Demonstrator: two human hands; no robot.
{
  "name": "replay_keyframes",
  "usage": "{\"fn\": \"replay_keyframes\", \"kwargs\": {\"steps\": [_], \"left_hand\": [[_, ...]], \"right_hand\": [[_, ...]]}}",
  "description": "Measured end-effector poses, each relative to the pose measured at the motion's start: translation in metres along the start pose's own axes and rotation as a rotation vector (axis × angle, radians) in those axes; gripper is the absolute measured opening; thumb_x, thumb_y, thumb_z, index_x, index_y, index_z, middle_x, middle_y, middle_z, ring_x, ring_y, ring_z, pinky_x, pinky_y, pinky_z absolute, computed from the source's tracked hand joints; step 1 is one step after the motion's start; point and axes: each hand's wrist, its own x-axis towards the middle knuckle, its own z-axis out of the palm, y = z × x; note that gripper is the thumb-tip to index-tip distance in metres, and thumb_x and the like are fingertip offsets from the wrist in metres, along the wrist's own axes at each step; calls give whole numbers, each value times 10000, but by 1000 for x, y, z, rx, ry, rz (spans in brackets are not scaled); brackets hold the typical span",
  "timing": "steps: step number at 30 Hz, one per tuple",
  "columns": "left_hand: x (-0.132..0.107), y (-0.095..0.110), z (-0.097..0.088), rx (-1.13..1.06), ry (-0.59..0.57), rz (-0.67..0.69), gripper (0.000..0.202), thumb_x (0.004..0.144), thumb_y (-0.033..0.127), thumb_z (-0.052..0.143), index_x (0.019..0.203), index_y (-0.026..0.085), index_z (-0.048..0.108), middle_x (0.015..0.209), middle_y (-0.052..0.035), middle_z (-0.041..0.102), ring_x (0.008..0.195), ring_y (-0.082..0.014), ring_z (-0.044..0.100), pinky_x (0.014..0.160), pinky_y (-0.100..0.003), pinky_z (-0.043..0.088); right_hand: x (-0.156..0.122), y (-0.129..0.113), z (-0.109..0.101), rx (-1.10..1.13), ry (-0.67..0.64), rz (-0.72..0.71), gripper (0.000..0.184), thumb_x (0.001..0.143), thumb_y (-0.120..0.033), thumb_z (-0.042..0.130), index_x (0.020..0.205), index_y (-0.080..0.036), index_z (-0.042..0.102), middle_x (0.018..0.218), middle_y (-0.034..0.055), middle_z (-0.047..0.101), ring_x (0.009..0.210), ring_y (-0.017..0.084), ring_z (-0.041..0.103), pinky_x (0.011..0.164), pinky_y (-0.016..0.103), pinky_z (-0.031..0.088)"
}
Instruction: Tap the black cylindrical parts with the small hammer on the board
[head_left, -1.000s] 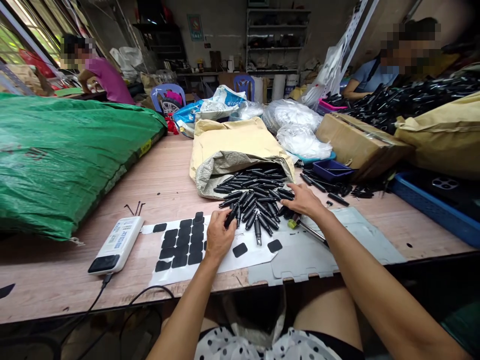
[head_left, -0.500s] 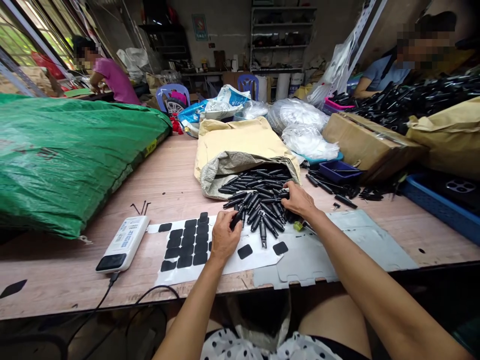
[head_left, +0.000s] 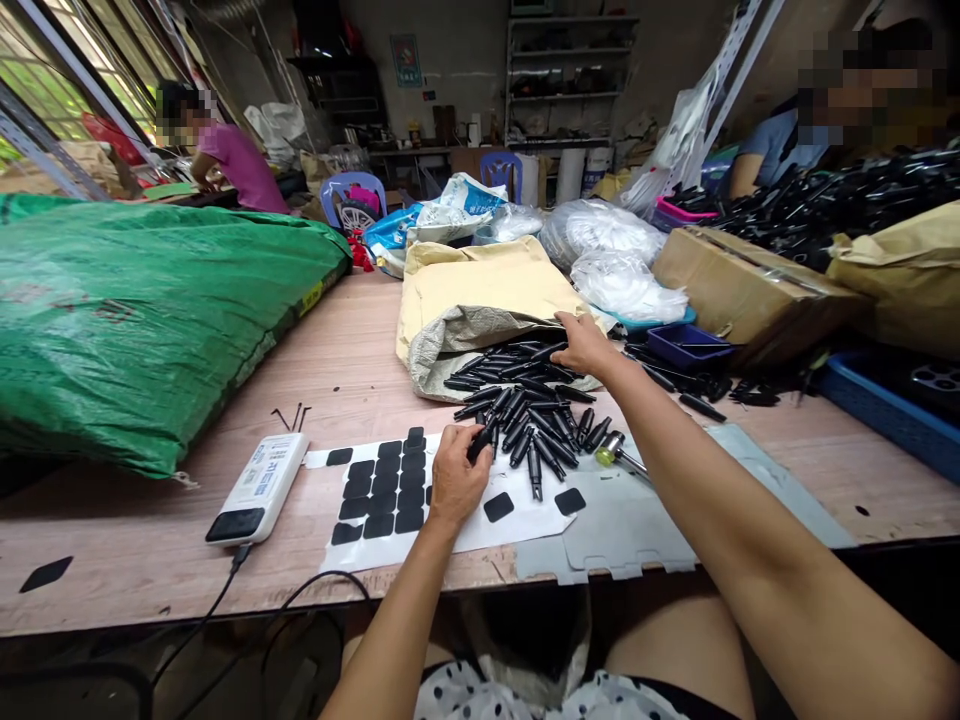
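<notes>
My left hand (head_left: 459, 478) is closed around a slim black tube-shaped part (head_left: 480, 442), just left of the pile. A heap of similar black tapered parts (head_left: 536, 420) spills from the mouth of a cream paper sack (head_left: 487, 285) lying on its side. My right hand (head_left: 589, 347) is at the right of the sack's mouth, its thumb and forefinger apart, close to the upper parts of the heap. Under my left hand lies a white sheet (head_left: 480, 530) bearing rows of black rounded-square stickers (head_left: 384, 482). A screwdriver-like tool with a yellow-green end (head_left: 609, 450) lies beneath my right forearm.
A white device with a cable (head_left: 259, 488) sits at left, near a big green sack (head_left: 150, 320). A cardboard box (head_left: 739, 290), a purple tray (head_left: 686, 345) and a blue basket (head_left: 885, 410) stand at right. Two people (head_left: 236, 165) (head_left: 780, 150) sit further back.
My right hand has moved up from the heap's right side to the sack's mouth, uncovering parts and the tool's yellow-green end. My left hand keeps its hold. The view has shifted slightly.
</notes>
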Motion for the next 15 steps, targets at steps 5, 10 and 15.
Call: {"fn": "replay_keyframes", "kwargs": {"steps": [5, 10, 15], "left_hand": [[0, 0, 0, -5, -20, -25, 301, 861, 134, 665, 1149, 215, 696, 1014, -36, 615, 881, -172, 639, 805, -308, 540], [0, -1, 1, -1, -11, 11, 283, 869, 146, 661, 1141, 217, 695, 1032, -40, 624, 908, -174, 638, 850, -318, 541], [-1, 1, 0, 9, -8, 6, 278, 862, 144, 663, 1129, 210, 700, 1019, -39, 625, 892, -172, 640, 835, -317, 540]], "right_hand": [[-85, -23, -7, 35, -165, -64, 531, 917, -530, 600, 1356, -231, 613, 1294, 136, 575, 1088, 260, 631, 966, 374, 498], [-184, -58, 25, -135, -161, -36, 773, 843, -673, 666, 1493, -303, 472, 1287, 129, 561, 1074, 298, 620, 847, 394, 515], [-198, -67, 56, -243, -89, 22, 534, 958, -448, 558, 1450, -248, 507, 1311, 177, 529, 1144, 314, 574, 793, 366, 518]]}}
